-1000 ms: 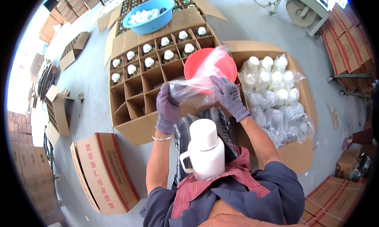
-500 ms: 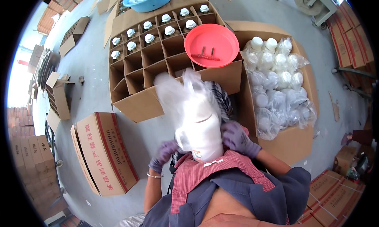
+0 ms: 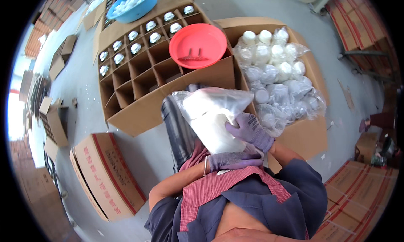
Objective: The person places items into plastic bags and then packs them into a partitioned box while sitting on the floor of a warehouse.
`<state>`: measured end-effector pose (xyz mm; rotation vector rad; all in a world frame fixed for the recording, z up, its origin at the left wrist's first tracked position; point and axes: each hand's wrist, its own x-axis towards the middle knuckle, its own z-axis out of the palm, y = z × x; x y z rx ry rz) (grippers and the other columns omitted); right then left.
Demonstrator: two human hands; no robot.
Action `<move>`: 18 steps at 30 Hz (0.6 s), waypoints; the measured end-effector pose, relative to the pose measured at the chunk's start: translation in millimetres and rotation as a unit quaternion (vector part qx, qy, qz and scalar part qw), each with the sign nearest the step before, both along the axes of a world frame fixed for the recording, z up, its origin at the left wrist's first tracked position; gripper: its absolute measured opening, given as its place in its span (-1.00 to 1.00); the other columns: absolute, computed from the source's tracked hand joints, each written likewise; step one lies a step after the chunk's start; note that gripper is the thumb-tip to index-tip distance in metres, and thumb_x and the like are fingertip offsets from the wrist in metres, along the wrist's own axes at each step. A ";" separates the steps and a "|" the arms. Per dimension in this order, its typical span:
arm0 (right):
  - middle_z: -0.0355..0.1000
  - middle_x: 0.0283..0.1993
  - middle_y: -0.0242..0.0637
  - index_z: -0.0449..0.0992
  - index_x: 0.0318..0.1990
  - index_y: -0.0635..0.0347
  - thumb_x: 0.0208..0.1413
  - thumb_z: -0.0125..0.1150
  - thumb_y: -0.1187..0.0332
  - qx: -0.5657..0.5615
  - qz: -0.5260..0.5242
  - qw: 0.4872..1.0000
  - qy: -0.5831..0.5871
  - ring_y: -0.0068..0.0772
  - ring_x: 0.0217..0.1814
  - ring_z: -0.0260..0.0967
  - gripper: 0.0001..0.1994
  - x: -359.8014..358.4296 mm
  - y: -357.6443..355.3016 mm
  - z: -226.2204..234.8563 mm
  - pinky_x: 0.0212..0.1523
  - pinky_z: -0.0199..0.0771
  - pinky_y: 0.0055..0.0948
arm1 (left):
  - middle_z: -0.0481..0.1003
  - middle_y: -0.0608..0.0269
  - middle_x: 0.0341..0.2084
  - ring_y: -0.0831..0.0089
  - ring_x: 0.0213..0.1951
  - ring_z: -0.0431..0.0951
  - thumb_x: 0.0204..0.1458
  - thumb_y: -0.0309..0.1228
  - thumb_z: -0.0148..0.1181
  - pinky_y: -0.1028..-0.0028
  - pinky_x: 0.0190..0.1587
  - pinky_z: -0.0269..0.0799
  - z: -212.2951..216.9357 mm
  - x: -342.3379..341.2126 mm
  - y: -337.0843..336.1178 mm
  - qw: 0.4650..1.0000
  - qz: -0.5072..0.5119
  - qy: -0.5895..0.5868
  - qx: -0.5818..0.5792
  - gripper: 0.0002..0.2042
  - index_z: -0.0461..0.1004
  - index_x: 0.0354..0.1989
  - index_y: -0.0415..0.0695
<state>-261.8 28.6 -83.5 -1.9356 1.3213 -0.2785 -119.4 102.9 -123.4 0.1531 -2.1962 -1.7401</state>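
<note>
A white plastic bottle (image 3: 216,132) inside a clear plastic bag (image 3: 214,99) lies tilted over my lap. The loose, puffed end of the bag points away from me. My right hand (image 3: 252,131), in a purple-grey glove, grips the bottle's right side with the thumb on top. Gloved as well, my left hand (image 3: 235,161) reaches across my body and closes around the bottle's near end. Its fingertips are partly hidden near the right wrist.
Ahead is a divided carton (image 3: 168,92) with several capped bottles in its cells. A red basin (image 3: 198,42) with small red tools sits on its corner, and a blue basin (image 3: 130,12) stands behind. At right, an open carton (image 3: 309,136) holds bagged white bottles. A closed carton (image 3: 107,174) stands left.
The bottle has tilted, its near end swinging right, and the bag now covers it more. My left hand has moved right to its base; my right hand has come over its side. The view has shifted.
</note>
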 end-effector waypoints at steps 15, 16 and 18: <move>0.36 -0.47 -0.51 0.35 -0.50 0.10 0.09 0.35 0.43 -0.049 -0.357 0.759 -0.543 -0.72 -0.41 0.26 -0.76 -74.2 -305.6 -45.3 -0.37 0.28 -0.58 | 0.38 0.11 0.18 0.34 0.18 0.40 0.33 -0.34 -0.10 0.38 0.28 0.22 -11.8 33.3 -127.1 0.869 0.314 0.023 0.382 -0.55 0.17 0.34 -0.25; 0.38 -0.46 -0.52 0.39 -0.48 0.09 0.08 0.35 0.43 -0.056 -0.347 0.755 -0.554 -0.72 -0.40 0.28 -0.78 -84.6 -342.5 -84.1 -0.36 0.29 -0.59 | 0.37 0.09 0.18 0.32 0.19 0.40 0.35 -0.33 -0.12 0.37 0.28 0.23 -16.8 31.5 -135.7 0.872 0.281 0.016 0.401 -0.55 0.16 0.35 -0.26; 0.44 -0.41 -0.49 0.47 -0.37 0.09 0.04 0.39 0.43 -0.036 -0.348 0.734 -0.582 -0.68 -0.38 0.34 -0.85 -64.3 -383.0 -129.9 -0.31 0.33 -0.60 | 0.36 0.02 0.18 0.26 0.21 0.39 0.36 -0.30 -0.18 0.35 0.29 0.23 -22.5 38.7 -143.2 0.846 0.235 0.024 0.477 -0.54 0.13 0.36 -0.28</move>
